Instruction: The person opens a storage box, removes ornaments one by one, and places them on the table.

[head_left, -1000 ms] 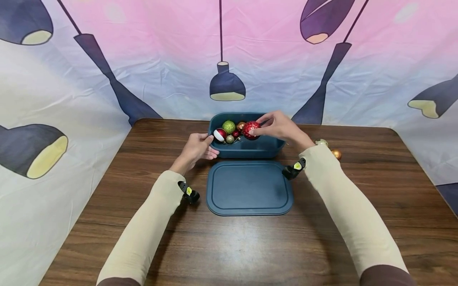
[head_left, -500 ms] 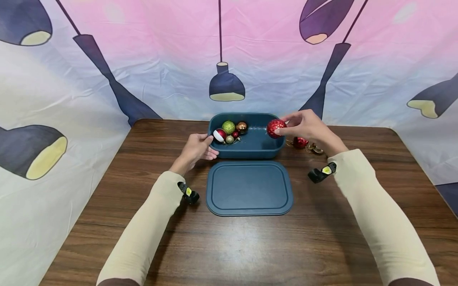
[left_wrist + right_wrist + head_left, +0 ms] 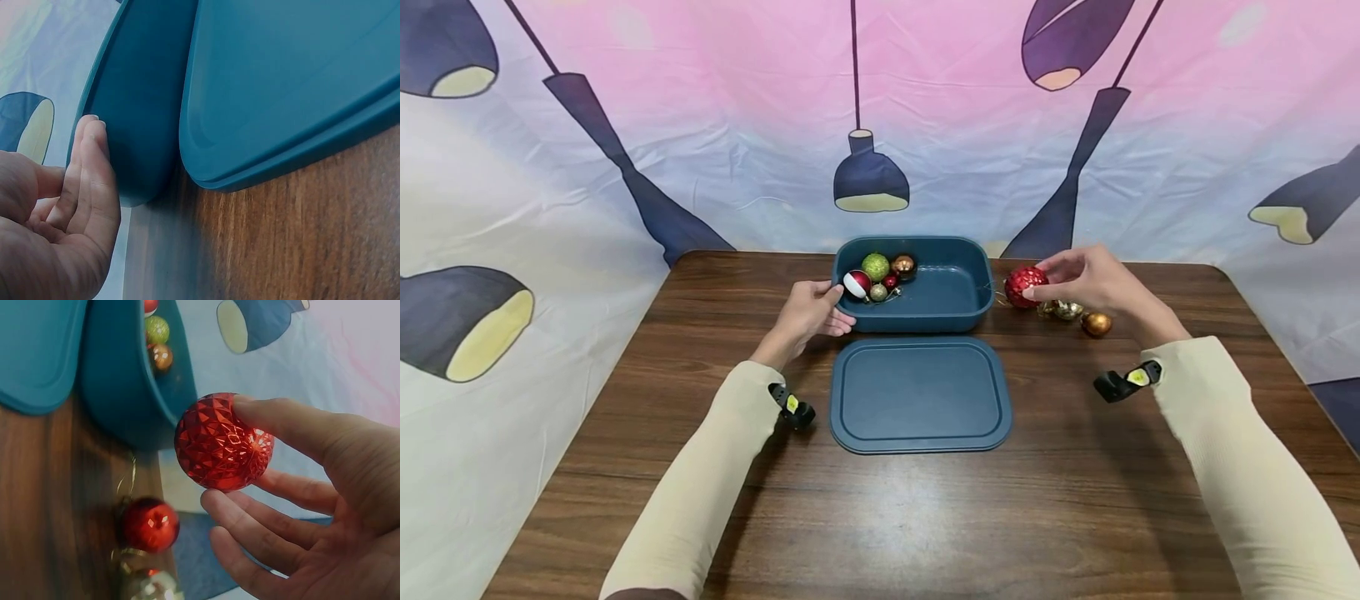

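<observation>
My right hand (image 3: 1093, 283) pinches a red faceted Christmas bauble (image 3: 212, 444) between thumb and fingers. It is held just right of a dark teal box (image 3: 955, 287). Below it in the right wrist view, a smooth red bauble (image 3: 150, 524) lies on the table beside a gold-toned bauble (image 3: 153, 587). My left hand (image 3: 808, 312) rests against the box's left end, its fairly straight fingers (image 3: 94, 169) touching the outer wall. Inside the box's left part sit a green bauble (image 3: 876, 267), a copper bauble (image 3: 903, 267), a red-and-white bauble (image 3: 857, 284) and smaller ones.
The teal lid (image 3: 921, 396) lies flat on the wooden table (image 3: 910, 525) in front of the box. An orange-gold bauble (image 3: 1097, 324) rests under my right wrist. A printed cloth (image 3: 760, 150) hangs behind the table's far edge.
My right hand has lifted the red faceted bauble out over the box's right end and carried it right, beside the box. My left hand stays at the box's left end.
</observation>
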`<state>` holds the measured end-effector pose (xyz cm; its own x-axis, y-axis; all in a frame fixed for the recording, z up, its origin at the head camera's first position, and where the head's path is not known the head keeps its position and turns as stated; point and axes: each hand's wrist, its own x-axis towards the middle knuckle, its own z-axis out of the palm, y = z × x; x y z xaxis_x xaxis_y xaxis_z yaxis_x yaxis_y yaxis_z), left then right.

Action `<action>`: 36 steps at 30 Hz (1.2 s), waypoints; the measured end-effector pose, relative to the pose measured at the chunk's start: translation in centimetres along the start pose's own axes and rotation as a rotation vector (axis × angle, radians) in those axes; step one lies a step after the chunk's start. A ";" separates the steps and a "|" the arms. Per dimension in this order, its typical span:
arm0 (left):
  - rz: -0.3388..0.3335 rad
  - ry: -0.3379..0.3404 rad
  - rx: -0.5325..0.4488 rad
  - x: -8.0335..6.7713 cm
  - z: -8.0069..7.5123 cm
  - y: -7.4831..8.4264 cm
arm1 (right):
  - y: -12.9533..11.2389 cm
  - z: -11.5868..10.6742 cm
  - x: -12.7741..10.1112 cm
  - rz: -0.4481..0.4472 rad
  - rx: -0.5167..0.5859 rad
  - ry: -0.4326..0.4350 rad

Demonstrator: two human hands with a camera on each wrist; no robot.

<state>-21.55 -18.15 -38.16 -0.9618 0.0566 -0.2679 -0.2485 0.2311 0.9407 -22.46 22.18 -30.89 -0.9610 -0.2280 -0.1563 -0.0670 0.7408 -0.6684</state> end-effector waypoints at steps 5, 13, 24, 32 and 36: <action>0.003 -0.002 -0.004 0.0 0.0 -0.1 | 1.5 0.4 -0.3 0.005 -0.032 -0.001; 0.005 -0.003 -0.008 0.0 -0.1 0.0 | 3.2 2.1 -0.2 -0.022 -0.076 -0.019; 0.005 0.003 -0.011 0.1 0.0 -0.1 | 4.5 3.3 -0.2 -0.012 -0.058 -0.031; 0.004 -0.003 -0.012 0.1 0.0 -0.2 | 4.5 3.4 -0.3 0.014 -0.035 -0.039; 0.001 -0.001 -0.010 0.1 0.0 -0.2 | 4.5 3.4 -0.4 0.009 -0.038 -0.034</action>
<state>-21.60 -18.21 -38.37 -0.9619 0.0573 -0.2672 -0.2487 0.2217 0.9429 -21.45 23.46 -36.26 -0.9519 -0.2424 -0.1875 -0.0694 0.7664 -0.6386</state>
